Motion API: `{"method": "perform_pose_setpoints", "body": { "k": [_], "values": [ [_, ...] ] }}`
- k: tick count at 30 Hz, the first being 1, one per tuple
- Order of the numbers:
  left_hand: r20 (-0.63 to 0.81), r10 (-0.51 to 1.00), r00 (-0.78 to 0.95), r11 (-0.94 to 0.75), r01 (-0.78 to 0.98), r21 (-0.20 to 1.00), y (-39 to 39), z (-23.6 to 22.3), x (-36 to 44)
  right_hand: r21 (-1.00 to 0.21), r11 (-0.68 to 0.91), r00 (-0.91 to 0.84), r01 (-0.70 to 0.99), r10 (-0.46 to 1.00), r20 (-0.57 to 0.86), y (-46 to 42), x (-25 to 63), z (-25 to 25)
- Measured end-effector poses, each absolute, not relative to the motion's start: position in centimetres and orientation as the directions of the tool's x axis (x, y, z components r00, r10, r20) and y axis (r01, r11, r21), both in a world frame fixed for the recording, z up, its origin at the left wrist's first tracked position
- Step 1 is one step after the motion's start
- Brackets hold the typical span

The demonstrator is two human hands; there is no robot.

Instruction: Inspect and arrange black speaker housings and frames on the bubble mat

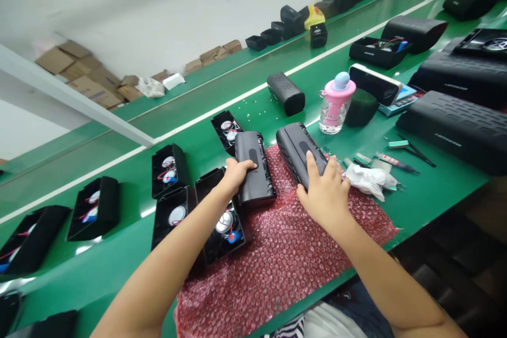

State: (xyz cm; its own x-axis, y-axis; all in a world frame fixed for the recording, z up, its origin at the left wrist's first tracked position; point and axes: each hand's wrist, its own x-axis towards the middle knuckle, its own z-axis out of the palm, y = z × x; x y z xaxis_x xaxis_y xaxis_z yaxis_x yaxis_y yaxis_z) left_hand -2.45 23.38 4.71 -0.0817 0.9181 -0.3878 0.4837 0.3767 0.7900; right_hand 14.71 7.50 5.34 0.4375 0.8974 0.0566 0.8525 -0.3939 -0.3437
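My left hand (237,173) grips a black speaker housing (252,190) by its left side, thumb on the top face and the other fingers hidden. A second black speaker housing (298,148) lies slantwise on the red bubble wrap (293,259). My right hand (325,187) is closed over the near end of that housing, its index finger stretched along the top and its thumb at the near left corner. Beside my left forearm sit open black speaker shells (225,222) with round white parts, red wires and a blue cylinder inside.
More open shells (95,208) stand to the left. A closed speaker (285,93) and a pink-lidded bottle (334,105) are beyond my hands. Crumpled white tissue (368,179), tweezers (415,145) and a syringe-like tube (396,162) lie right. Larger black speakers (455,127) line the right side.
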Motion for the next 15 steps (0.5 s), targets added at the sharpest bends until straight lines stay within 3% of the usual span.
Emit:
{"method": "perform_pose_setpoints", "body": {
  "k": [7,12,15],
  "values": [
    [-0.383,0.92,-0.078,0.371,0.479,0.795,23.7,4.4,-2.7,-0.372,-0.494,0.418,0.786,0.867,-0.271,9.9,19.1,7.5],
    [-0.377,0.923,-0.073,0.364,0.478,0.8,23.8,4.1,-2.8,-0.41,-0.442,0.342,0.798,0.892,-0.296,10.1,21.2,7.6],
    [-0.375,0.924,-0.067,0.359,0.483,0.799,23.8,4.1,-2.7,-0.506,-0.415,0.315,0.756,0.908,-0.275,10.1,22.8,6.7]
  ]
}}
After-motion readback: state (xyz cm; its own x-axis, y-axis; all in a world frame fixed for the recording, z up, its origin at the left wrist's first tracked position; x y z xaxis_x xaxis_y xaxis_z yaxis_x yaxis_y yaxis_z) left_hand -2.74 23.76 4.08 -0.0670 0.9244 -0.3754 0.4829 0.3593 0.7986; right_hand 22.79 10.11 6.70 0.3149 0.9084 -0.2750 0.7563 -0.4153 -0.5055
